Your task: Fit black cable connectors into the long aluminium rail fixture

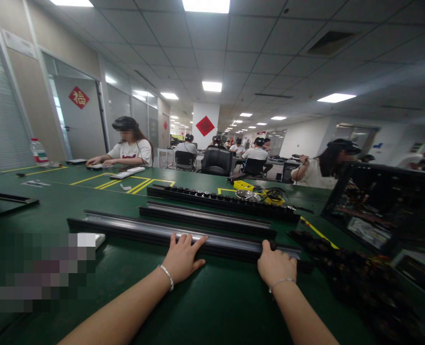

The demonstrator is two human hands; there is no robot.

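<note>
A long black channel-shaped rail (133, 229) with a shiny grey inside lies across the green table in front of me. My left hand (182, 256) rests on its near edge, fingers spread and fingertips on the rail. Farther right, my right hand (277, 264) is at the same rail with its fingers curled. A small dark piece shows by its fingertips, too unclear to name. Behind lies a shorter similar rail (208, 215). Beyond that is another black rail (219, 199) with a row of small black parts along it.
A heap of small dark parts (356, 273) covers the table's right side, beside a large black open-frame case (384, 211). Yellow trays (244, 185) with cables stand behind the rails. A pixelated object (47, 273) lies at left. A co-worker (131, 146) sits across the table.
</note>
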